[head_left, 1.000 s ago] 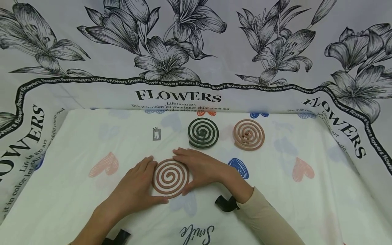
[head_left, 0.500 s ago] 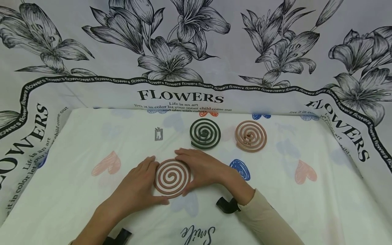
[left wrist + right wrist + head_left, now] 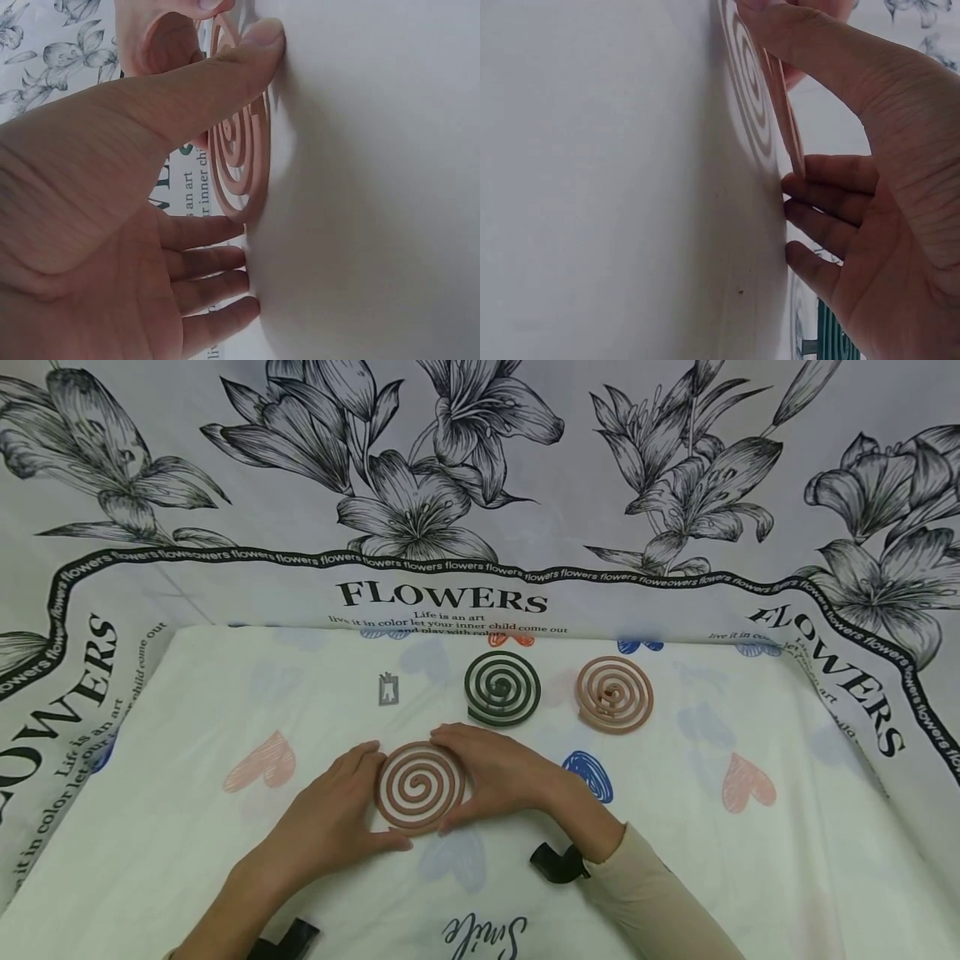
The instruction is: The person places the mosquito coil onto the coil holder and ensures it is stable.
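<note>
A brown mosquito coil (image 3: pixel 420 787) is held between both hands, left of the middle of the white cloth. My left hand (image 3: pixel 330 806) grips its left rim, thumb at the near edge and fingers at the far side. On the opposite rim, my right hand (image 3: pixel 502 772) holds it between thumb and fingers. In the right wrist view the coil (image 3: pixel 784 112) stands slightly off the cloth, its spiral shadow beneath. The left wrist view shows the coil (image 3: pixel 259 169) edge-on, partly covered by the left thumb.
Farther back lie a green coil (image 3: pixel 500 687) and another brown coil (image 3: pixel 611 692), both flat. A small grey metal piece (image 3: pixel 388 677) with a cutout lies to their left. Flower-printed fabric (image 3: pixel 420 510) rises behind. Black straps sit by both wrists.
The coil has risen a little and shifted slightly away from me, with both hands moving along. The head view moved slightly earlier on. The other coils and metal piece stay in place.
</note>
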`<state>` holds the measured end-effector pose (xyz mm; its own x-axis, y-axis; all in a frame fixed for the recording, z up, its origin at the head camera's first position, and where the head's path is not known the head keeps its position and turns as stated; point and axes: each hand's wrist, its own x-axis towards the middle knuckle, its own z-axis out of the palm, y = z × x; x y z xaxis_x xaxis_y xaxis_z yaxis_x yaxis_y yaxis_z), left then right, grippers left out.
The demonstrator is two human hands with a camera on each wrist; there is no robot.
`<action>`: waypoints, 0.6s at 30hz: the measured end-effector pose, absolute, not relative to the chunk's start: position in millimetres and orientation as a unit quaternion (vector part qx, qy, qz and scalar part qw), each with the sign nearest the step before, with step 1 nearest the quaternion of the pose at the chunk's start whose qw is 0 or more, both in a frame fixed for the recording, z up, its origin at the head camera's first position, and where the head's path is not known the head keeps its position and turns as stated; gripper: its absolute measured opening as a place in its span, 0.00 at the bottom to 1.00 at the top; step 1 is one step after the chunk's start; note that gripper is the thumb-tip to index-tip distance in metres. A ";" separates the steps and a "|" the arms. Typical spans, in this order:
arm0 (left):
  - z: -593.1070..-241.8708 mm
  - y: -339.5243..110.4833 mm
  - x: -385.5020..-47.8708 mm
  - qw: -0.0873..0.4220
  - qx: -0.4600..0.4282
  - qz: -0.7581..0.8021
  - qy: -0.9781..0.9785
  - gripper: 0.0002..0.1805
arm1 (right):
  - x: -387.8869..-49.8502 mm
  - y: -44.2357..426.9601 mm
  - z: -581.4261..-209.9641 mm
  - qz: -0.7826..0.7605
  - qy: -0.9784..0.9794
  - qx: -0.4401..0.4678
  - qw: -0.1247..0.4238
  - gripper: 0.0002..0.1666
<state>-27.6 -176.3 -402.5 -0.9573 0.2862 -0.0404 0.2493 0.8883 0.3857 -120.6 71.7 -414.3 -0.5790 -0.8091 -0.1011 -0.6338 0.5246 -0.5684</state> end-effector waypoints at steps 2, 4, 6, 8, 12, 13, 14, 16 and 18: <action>-402.8 -177.3 -29.2 0.049 0.140 0.195 0.970 0.54 | -120.9 71.2 -414.9 -0.241 0.855 -0.425 0.174 0.66; -403.2 -178.1 -30.5 0.050 0.141 0.196 0.969 0.54 | -121.1 71.2 -415.7 -0.239 0.855 -0.426 0.172 0.66; -403.7 -178.7 -31.6 0.053 0.142 0.196 0.969 0.55 | -121.2 71.7 -416.1 -0.235 0.856 -0.426 0.176 0.65; -404.1 -179.2 -32.5 0.055 0.143 0.197 0.969 0.55 | -121.3 72.2 -416.4 -0.233 0.855 -0.426 0.180 0.65; -403.8 -181.0 -32.6 0.058 0.145 0.201 0.967 0.55 | -121.6 71.6 -416.3 -0.233 0.853 -0.430 0.184 0.63; -403.3 -181.7 -32.3 0.060 0.145 0.206 0.966 0.55 | -121.8 71.3 -416.5 -0.234 0.852 -0.430 0.184 0.63; -402.8 -182.2 -32.2 0.062 0.144 0.212 0.965 0.55 | -122.1 71.0 -416.7 -0.235 0.852 -0.430 0.183 0.64; -401.8 -183.2 -32.3 0.067 0.145 0.224 0.961 0.54 | -122.4 70.7 -417.2 -0.237 0.854 -0.427 0.181 0.64; -400.6 -184.5 -32.6 0.073 0.145 0.238 0.958 0.54 | -122.7 70.5 -417.6 -0.242 0.855 -0.423 0.180 0.64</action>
